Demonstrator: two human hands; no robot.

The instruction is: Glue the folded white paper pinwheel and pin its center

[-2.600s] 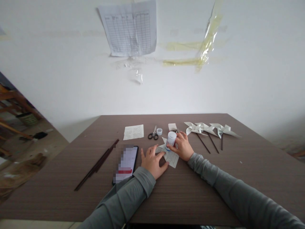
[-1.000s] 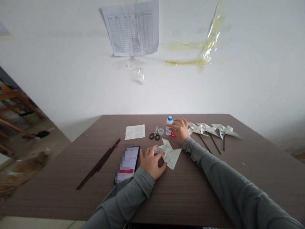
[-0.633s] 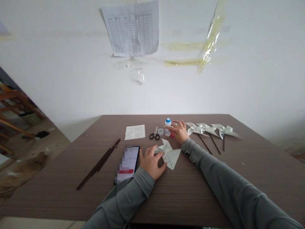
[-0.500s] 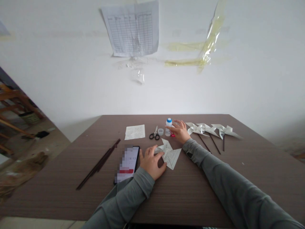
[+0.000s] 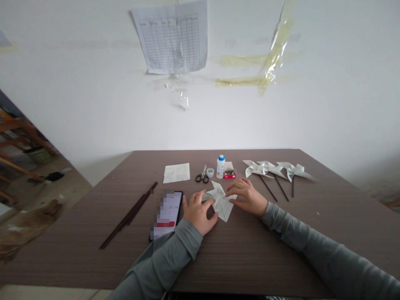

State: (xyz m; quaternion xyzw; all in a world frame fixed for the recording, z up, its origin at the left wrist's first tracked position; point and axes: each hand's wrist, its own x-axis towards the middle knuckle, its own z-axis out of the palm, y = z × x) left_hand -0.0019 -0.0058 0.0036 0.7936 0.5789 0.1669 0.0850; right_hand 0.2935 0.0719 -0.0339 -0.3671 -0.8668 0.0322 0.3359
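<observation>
A partly folded printed paper [image 5: 220,202] lies on the brown table [image 5: 243,250] in front of me. My left hand [image 5: 198,212] presses flat on its left side, fingers spread. My right hand [image 5: 246,197] touches the paper's right edge, thumb and fingers pinching a flap. A small white glue bottle with a blue cap [image 5: 220,166] stands upright behind the paper, apart from both hands. Its loose cap [image 5: 210,172] sits just left of it.
Scissors [image 5: 201,175], a red box of pins [image 5: 229,171] and a printed sheet [image 5: 176,172] lie at the back. Three finished paper pinwheels [image 5: 275,171] rest at the right. A phone [image 5: 168,213] and dark sticks [image 5: 129,214] lie to the left.
My right hand set the glue bottle upright at the back, let go of it, and came back to the folded paper. My left hand stayed on the paper.
</observation>
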